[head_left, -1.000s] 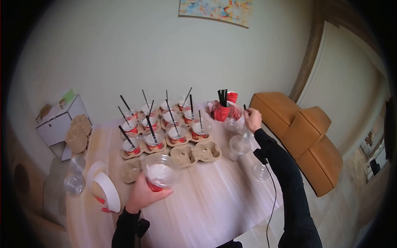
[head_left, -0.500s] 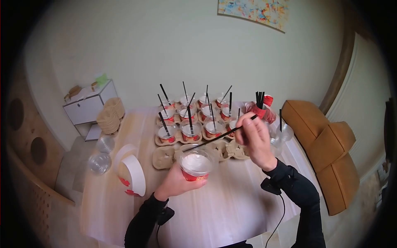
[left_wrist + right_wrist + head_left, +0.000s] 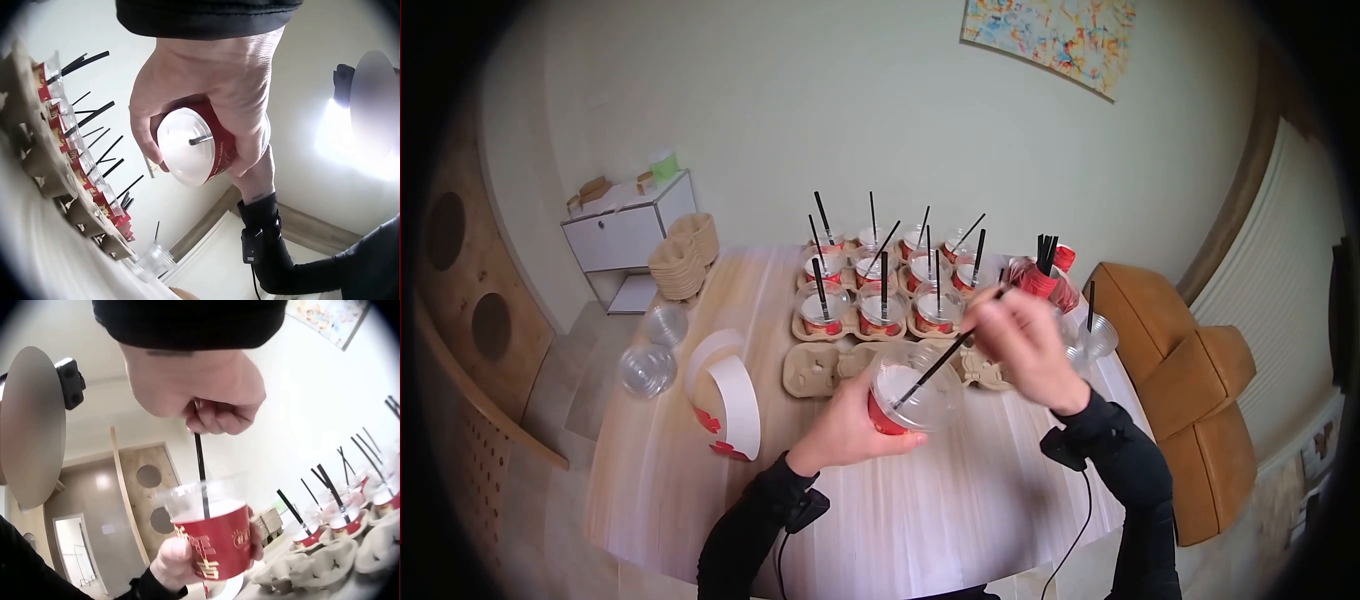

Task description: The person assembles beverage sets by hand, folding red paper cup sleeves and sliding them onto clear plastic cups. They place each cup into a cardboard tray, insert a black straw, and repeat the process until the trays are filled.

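My left hand (image 3: 840,430) grips a clear plastic cup in a red sleeve (image 3: 887,412), tilted above the front of the table. Between the fingers of my right hand (image 3: 1030,345) is a black straw (image 3: 935,370), its lower end inside the cup. In the right wrist view the straw (image 3: 200,462) runs down from the curled fingers past the clear rim to the white inside. The left wrist view shows the straw's dark tip (image 3: 200,140) at the cup's pale bottom. Just beyond the cup lies a pulp cup carrier (image 3: 810,372) with unfilled hollows.
Behind, several red-sleeved cups (image 3: 882,312) with black straws stand in carriers. A red cup of straws (image 3: 1042,275) and clear cups (image 3: 1100,338) are at right. On the left sit clear cups (image 3: 648,370), a white paper band (image 3: 740,410) and stacked carriers (image 3: 680,265).
My right hand came from the back right with the straw, which then lay slanted over the cup; now its lower end is in the cup. My left hand has tilted the cup.
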The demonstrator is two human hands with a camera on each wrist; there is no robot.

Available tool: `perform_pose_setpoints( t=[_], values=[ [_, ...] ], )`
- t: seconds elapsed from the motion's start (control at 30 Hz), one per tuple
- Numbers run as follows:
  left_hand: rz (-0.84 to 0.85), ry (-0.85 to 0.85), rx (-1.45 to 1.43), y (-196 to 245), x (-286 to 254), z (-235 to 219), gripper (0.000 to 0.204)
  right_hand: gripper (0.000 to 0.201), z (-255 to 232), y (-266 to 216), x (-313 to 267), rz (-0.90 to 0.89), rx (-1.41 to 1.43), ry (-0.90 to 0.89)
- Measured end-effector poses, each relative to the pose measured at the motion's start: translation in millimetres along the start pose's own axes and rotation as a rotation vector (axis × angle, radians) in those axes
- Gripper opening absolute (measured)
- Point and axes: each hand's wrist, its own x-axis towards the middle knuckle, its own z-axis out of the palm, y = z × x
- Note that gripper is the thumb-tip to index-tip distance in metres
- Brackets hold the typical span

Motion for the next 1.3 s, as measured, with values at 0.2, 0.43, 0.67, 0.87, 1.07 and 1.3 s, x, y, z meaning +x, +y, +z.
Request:
perform_pose_setpoints(
  t=[0.2, 0.43, 0.67, 0.87, 1.07, 1.3],
  values=[
    [-0.048, 0.035, -0.078, -5, 0, 3, 0.082, 0.086, 25, 27, -8, -0.174, -0.382, -0.353],
    [0.003, 0.113, 0.141, -15, 3, -11, 0.105, 0.098, 49, 60, -10, 0.034, -0.415, -0.335],
    [0.170, 0.606, -0.283, -8, -6, -82, 0.059, 0.084, 103, 129, 21, -0.055, -0.275, -0.155],
    [0.197, 0.820, -0.349, -1, -7, -89, 0.036, 0.080, 154, 162, 24, -0.134, -0.358, -0.272],
    [0.216, 0.758, -0.314, 0, -3, -79, 0.038, 0.077, 160, 169, 21, -0.139, -0.399, -0.268],
    [0.180, 0.699, -0.311, -1, -2, -74, 0.040, 0.077, 156, 163, 25, -0.114, -0.368, -0.218]
  ],
)
